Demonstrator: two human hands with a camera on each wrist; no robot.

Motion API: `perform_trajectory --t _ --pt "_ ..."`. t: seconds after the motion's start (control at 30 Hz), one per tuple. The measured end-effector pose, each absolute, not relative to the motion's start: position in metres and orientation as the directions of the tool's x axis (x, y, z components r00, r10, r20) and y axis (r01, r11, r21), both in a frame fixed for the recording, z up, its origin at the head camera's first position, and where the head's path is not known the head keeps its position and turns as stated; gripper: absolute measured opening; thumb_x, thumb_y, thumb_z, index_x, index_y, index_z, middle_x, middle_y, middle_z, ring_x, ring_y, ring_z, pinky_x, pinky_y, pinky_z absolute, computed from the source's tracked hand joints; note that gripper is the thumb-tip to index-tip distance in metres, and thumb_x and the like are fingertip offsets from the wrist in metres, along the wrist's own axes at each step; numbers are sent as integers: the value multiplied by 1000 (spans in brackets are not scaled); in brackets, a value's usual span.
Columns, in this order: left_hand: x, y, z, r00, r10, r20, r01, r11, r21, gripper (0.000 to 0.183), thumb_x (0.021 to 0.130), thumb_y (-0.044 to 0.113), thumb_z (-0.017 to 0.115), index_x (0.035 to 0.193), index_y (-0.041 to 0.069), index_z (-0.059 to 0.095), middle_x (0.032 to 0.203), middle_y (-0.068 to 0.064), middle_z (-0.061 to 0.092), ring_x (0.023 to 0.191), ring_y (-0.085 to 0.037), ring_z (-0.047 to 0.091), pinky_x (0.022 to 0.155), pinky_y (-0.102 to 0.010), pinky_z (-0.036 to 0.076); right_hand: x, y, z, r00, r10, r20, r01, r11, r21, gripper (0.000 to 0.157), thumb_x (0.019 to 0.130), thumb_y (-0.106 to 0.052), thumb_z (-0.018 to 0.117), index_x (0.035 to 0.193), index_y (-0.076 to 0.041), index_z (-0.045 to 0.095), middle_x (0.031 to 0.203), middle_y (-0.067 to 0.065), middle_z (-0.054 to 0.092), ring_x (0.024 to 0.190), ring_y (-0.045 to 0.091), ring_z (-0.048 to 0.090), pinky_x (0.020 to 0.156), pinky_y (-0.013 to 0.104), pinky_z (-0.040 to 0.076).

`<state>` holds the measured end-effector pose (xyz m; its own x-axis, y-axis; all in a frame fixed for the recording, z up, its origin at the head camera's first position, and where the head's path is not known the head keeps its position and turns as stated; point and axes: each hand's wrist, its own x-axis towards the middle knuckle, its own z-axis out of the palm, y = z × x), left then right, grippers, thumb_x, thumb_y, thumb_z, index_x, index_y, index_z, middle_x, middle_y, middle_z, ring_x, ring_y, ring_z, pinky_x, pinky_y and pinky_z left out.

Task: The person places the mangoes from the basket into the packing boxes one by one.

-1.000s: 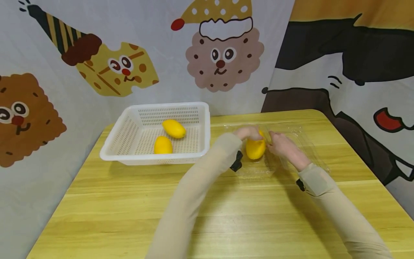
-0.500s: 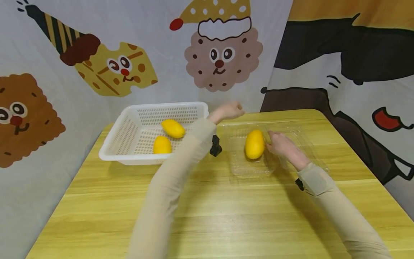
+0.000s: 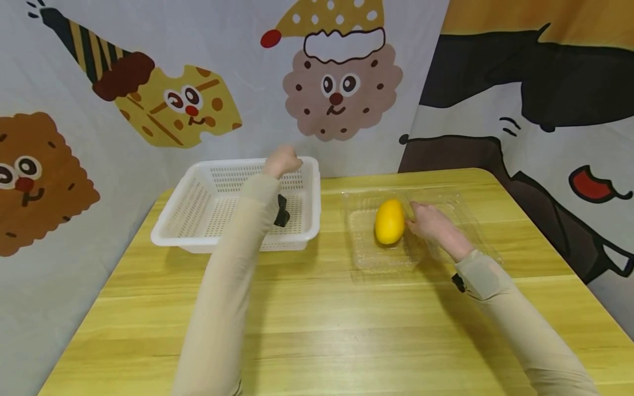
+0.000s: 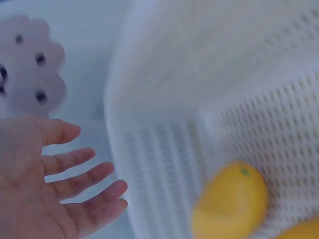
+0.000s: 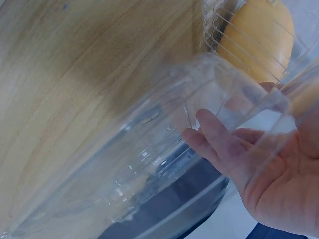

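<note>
My left hand [image 3: 283,161] hovers at the back right rim of the white slotted plastic basket [image 3: 185,241]. In the left wrist view its fingers are spread and loosely bent, holding nothing. A yellow mango [image 4: 232,204] lies in the basket, with part of a second mango [image 4: 301,230] at the view's lower edge; my left arm covers both from the head camera. A further mango [image 3: 389,221] lies in the clear plastic clamshell box [image 3: 383,265] to the right. My right hand [image 3: 438,228] grips the box between its base and opened lid [image 5: 99,194].
The wooden table [image 3: 317,330] reaches forward to a cloth backdrop [image 3: 238,60] printed with cartoon snacks. The basket stands on the left, close to the backdrop, with a gap of bare wood between it and the box.
My left hand let go of the mango in the box, then moved left across to the basket. The mango stayed in the box. My right hand has kept its place at the box.
</note>
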<state>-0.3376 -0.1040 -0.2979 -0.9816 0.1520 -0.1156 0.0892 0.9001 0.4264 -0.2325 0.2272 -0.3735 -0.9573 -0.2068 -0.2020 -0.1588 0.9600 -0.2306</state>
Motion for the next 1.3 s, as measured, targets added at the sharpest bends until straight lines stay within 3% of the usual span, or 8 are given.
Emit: perform_trajectory --t 0.07,0.17,0.33,0.47,0.63,0.7,0.93,1.3 --pt "-336 -118 -304 -987 105 -120 42 897 439 15 87 12 47 91 1 56 89 -11 58 80 -23 54 73 -32 48 -233 227 -375 -957 -203 -206 -153 960 -235 62 96 -16 49 143 15 24 138 40 36 121 51 47 101 58 41" --pt "-330 -134 -312 -989 44 -138 -22 896 443 39 91 14 46 126 -3 48 124 -20 52 105 -30 52 94 -41 46 -233 228 -375 -956 -198 -216 -144 959 -245 62 96 -17 49 143 14 23 140 39 34 123 51 44 102 59 39" --pt "-320 -146 -325 -983 -51 -175 -113 923 367 28 96 19 46 104 -4 59 97 -16 55 76 -22 42 72 -34 43 -232 229 -375 -956 -196 -217 -139 957 -253 62 96 -18 48 143 14 22 141 39 33 123 50 45 103 59 38" --pt "-309 -149 -331 -960 -131 -246 -211 918 337 39 95 28 49 116 -3 60 117 -19 60 96 -26 54 90 -37 49 -232 230 -375 -957 -201 -208 -144 955 -261 61 96 -17 48 143 14 23 140 38 34 119 48 50 101 57 41" --pt "-307 -150 -340 -912 -176 -372 -322 868 379 53 94 33 51 133 -3 47 135 -23 49 121 -33 48 106 -42 42 -231 230 -374 -960 -209 -186 -154 950 -273 61 95 -16 50 142 15 26 140 39 36 89 37 60 82 46 50" --pt "-313 -152 -348 -903 -179 -391 -341 852 398 58 92 33 54 137 -3 42 136 -24 47 120 -33 46 106 -42 42 -231 230 -373 -960 -211 -187 -155 949 -275 62 95 -17 50 142 15 25 139 39 36 76 30 56 73 41 47" --pt "-335 -156 -371 -900 -177 -397 -326 879 348 89 89 34 59 150 -4 6 146 -33 30 135 -40 35 113 -45 34 -233 231 -374 -957 -203 -206 -142 951 -275 63 96 -18 49 144 13 23 138 39 37 71 27 54 70 39 47" --pt "-321 -156 -367 -886 -212 -413 -406 786 467 95 88 33 59 151 1 -4 150 -32 21 136 -38 31 115 -46 30 -233 233 -374 -956 -198 -218 -132 949 -286 65 96 -18 50 145 12 21 136 39 40 58 20 45 55 31 41"
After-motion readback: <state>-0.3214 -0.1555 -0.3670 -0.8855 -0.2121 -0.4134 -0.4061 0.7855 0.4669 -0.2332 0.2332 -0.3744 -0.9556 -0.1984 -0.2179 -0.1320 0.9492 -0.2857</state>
